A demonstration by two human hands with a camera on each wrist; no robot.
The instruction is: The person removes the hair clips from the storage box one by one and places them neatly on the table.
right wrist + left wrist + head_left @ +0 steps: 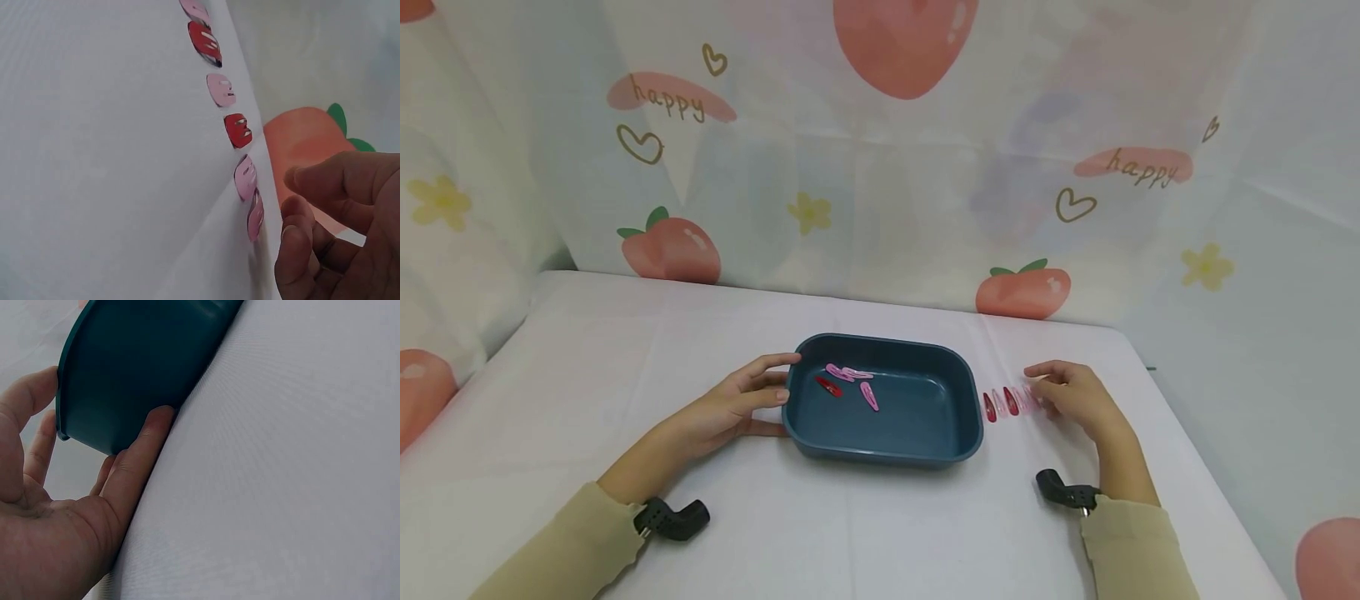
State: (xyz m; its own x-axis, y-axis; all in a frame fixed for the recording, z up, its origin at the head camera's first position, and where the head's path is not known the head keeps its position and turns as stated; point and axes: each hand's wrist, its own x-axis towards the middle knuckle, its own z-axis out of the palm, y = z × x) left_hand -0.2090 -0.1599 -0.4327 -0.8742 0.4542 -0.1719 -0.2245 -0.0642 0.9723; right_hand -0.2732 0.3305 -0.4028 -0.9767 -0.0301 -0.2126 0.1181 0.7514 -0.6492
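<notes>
A dark teal plastic tub (887, 433) stands on the table with several hair clips inside, pink ones (868, 396) and a red one (829, 386). My left hand (730, 412) rests against its left end; fairly straight fingers touch the outer wall and rim in the left wrist view. To the right of the tub, red and pink snap clips lie in a row, among them a red clip (238, 130) and a pink clip (220, 90). My right hand (1075, 400) hovers by the row's right end, fingers loosely bent, with nothing visible between thumb and fingertips.
A white cloth covers the table (737, 533). Behind it hangs a pale curtain (880, 192) printed with peaches, flowers and lettering. A black wrist device (673, 519) sits at the left sleeve, another wrist device (1066, 492) at the right.
</notes>
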